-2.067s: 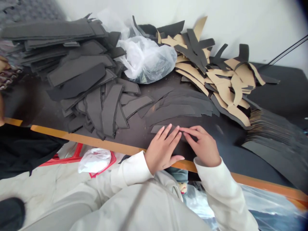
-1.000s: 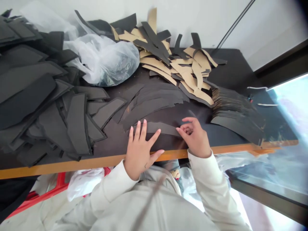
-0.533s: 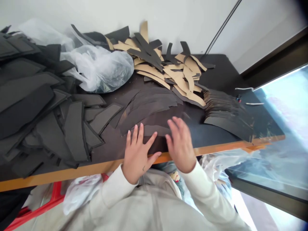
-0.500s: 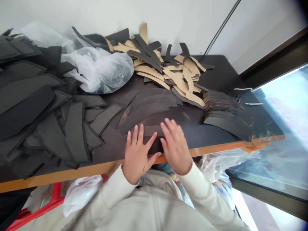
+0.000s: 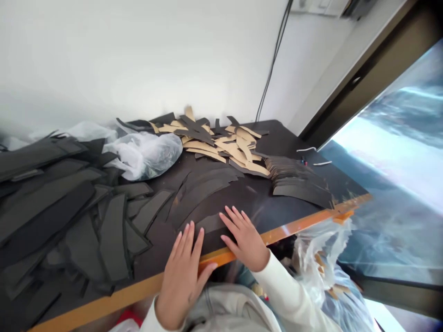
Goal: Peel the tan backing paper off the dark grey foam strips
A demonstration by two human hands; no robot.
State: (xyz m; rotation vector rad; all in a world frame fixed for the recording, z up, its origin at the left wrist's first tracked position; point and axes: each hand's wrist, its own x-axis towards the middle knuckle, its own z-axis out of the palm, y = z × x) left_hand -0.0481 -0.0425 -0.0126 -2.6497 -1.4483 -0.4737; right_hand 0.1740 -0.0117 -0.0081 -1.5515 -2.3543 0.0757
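My left hand [image 5: 183, 274] lies at the table's front edge, palm down and fingers outstretched, with the thumb apart. My right hand [image 5: 246, 240] is also palm down, its fingers straight and slightly spread over the tabletop. Between the fingertips of both hands lies a dark curved foam-like strip [image 5: 212, 223], flat on the table; its near part is hard to tell from the dark surface. Just beyond, several similar dark strips [image 5: 204, 186] overlap in a fan. Neither hand grips anything.
On the left is a heap of dark cut pieces [image 5: 114, 235], with a clear plastic bag [image 5: 148, 157] behind. Tan-backed strips [image 5: 238, 147] lie scattered at the back. A row of overlapping dark strips [image 5: 299, 182] sits right, near the orange table edge [image 5: 301, 226]. Plastic bags [image 5: 318, 249] hang below.
The view has tilted upward, showing more wall. My left hand has moved left and toward me, its fingers closer together, and the gap between my hands has widened.
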